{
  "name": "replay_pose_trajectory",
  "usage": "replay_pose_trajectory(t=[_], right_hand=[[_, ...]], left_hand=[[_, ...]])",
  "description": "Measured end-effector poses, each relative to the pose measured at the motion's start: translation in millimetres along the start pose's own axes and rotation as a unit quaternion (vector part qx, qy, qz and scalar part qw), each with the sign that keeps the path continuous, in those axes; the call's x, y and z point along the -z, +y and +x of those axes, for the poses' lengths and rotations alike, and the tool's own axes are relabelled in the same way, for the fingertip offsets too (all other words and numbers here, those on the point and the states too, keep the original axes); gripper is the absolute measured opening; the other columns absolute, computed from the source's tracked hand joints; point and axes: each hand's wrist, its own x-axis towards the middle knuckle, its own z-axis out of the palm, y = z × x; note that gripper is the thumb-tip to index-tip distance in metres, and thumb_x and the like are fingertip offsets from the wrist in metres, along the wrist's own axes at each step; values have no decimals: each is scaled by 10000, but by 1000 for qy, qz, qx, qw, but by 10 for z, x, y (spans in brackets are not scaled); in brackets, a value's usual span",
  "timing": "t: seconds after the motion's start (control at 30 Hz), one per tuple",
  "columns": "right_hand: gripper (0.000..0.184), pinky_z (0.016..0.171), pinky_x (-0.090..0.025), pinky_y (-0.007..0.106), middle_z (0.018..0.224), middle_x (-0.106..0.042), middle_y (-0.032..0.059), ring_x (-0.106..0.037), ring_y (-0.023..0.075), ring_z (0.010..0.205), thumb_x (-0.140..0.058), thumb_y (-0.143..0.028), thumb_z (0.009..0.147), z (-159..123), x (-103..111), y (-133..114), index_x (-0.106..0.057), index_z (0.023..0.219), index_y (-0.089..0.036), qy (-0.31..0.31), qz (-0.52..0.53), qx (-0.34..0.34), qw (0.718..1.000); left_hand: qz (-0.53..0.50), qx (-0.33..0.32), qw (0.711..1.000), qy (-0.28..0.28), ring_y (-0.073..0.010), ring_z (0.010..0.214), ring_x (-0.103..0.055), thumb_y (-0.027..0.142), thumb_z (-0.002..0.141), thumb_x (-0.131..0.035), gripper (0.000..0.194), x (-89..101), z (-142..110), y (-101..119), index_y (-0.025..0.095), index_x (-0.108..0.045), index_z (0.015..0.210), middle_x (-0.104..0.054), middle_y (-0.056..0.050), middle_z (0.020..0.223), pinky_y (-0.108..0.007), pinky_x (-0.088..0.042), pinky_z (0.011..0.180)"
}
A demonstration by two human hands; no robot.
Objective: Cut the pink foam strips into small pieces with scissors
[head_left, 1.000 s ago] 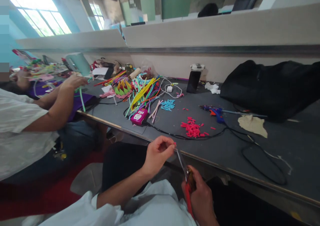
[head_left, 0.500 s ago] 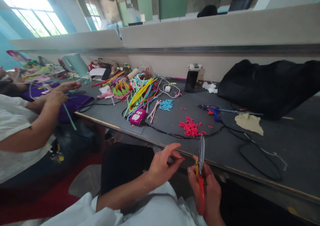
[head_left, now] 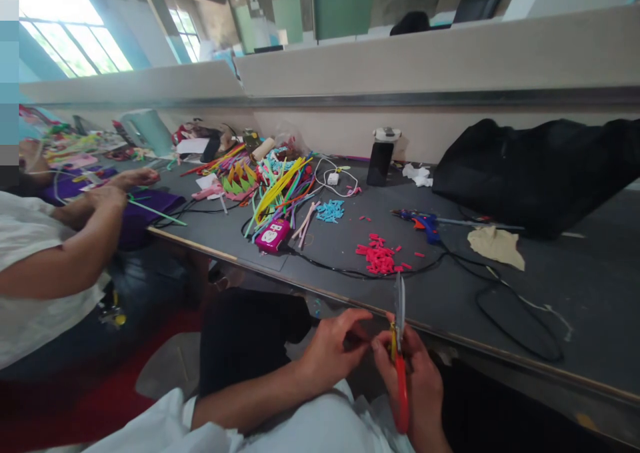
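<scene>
My right hand (head_left: 417, 373) is wrapped round a pair of scissors (head_left: 402, 389) with red handles and a bit of yellow near the pivot. Their blades (head_left: 399, 299) point up and away from me, close together. Just to the left, my left hand (head_left: 333, 346) has its thumb and fingers pinched, the fingertips almost at my right thumb. Whatever sits in that pinch is too small to make out. Beyond both hands, a pile of short red pieces (head_left: 379, 256) lies on the dark table (head_left: 320, 266), with a heap of short blue pieces (head_left: 330, 211) farther back.
A blue glue gun (head_left: 425, 226) and its black cord lie right of the red pile. Colourful pipe cleaners (head_left: 283, 189), a magenta box (head_left: 273, 235), a bottle (head_left: 383, 159) and a black bag (head_left: 540, 173) stand around. At left, a co-worker's arms (head_left: 100, 219) handle a green strip.
My left hand has moved slightly down and right, closer to my right thumb; a small red tip at its fingertips no longer shows. The co-worker's green strip has swung up towards the table.
</scene>
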Motion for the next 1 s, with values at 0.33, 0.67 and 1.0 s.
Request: replay_pose_trajectory(t=[0.33,0.67,1.0], right_hand=[[452,712,-566,334,1024,-741,119,-722,239,804,-545,-489,799,-37,-59,77,-686,1048,-138,12,-4,8,1000],[432,643,-563,286,922,-754,93,-724,205,715,-534,-446,840,17,16,-10,-653,1110,-130,-9,-14,24,1000],[446,762,-573,300,1087,-707,121,-710,209,919,-503,-403,881,-191,-150,59,-527,1238,-138,-63,30,7,998]], left_hand=[[-251,233,935,-97,-104,569,-563,250,631,-745,282,87,103,-2,150,-630,867,-628,16,659,-228,-442,579],[-222,275,931,-94,-87,419,-495,201,638,-664,72,104,126,10,158,-612,664,-553,43,483,-195,-376,434],[-455,177,859,156,-64,549,-506,213,703,-743,121,225,345,309,146,-652,746,-569,27,597,-186,-407,583]])
